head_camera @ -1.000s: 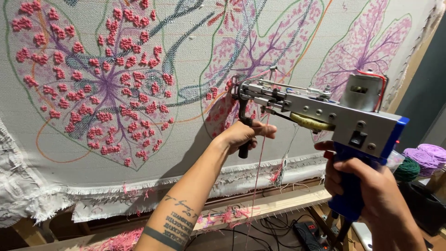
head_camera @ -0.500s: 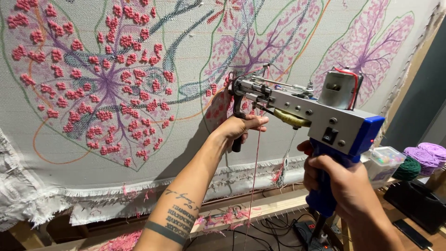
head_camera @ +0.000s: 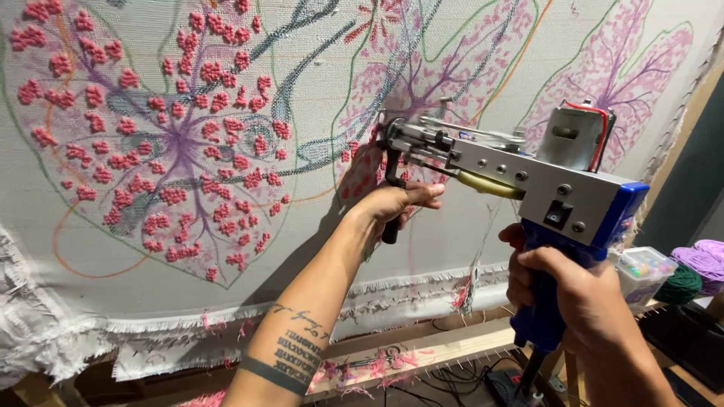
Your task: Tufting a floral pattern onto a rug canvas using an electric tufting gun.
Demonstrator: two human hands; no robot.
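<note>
A tufting gun with a silver body and blue grip points its needle end at a stretched grey cloth. My left hand wraps the black front handle of the gun. My right hand grips the blue rear handle. The cloth carries drawn leaf outlines, with pink tufted spots on the big left leaf and pink tufts by the gun's tip. Pink yarn runs from the gun down past the cloth's lower edge.
A wooden frame bar runs under the cloth, with pink yarn scraps on it. At the right stand a clear plastic box, a green yarn ball and purple yarn. Cables lie on the floor below.
The gun and both hands have shifted a little left and up along the cloth, the tip now over the pink patch on the middle leaf. Both grips are unchanged.
</note>
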